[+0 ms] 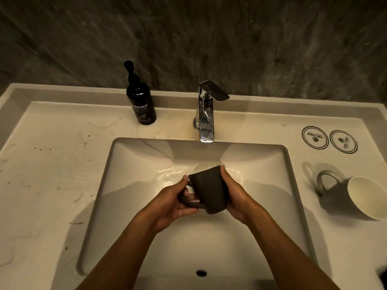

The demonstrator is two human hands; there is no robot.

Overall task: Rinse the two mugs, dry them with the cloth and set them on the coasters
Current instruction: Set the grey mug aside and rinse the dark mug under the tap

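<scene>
Beside sink (98,185): second mug (354,197), coasters (329,139).

soap bottle (141,101) upright | tap (206,114) | sink (134,164)

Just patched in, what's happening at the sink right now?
A person holds a dark grey ceramic mug over the white rectangular basin, tipped with its mouth away from the camera. The left hand is at the handle, the right hand cups the body. No stream is visible from the chrome tap. A second grey mug with a cream inside lies on its side on the counter to the right, near two round white printed coasters, both bare. No cloth is in view.
</scene>
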